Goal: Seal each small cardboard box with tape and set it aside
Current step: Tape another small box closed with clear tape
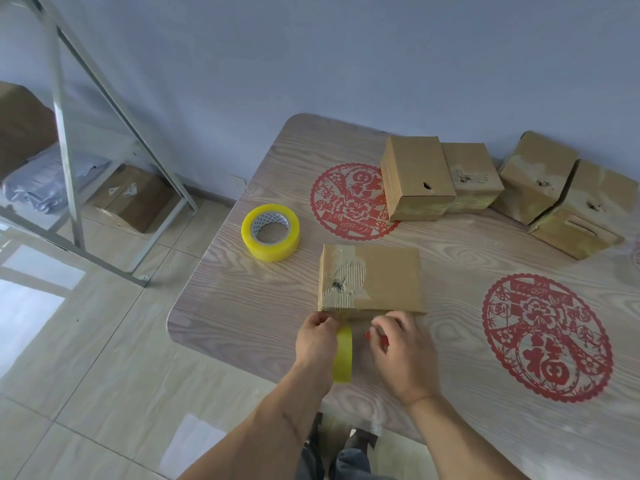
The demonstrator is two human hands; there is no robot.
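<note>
Cardboard box (372,278) is lying on the table (242,299), just in front of both hands. Left hand (317,339) is gripping a yellow tape roll (343,355). Right hand (398,348) is pinching something small and red (367,335).

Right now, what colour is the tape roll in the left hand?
Yellow; the tape roll shows best in the head view.

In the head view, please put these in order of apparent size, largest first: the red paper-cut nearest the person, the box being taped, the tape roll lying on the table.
1. Near red paper-cut, widest in frame.
2. Box being taped.
3. Lying tape roll, clearly smallest.

Wide-angle stretching may exaggerate the paper-cut's lead over the box.
</note>
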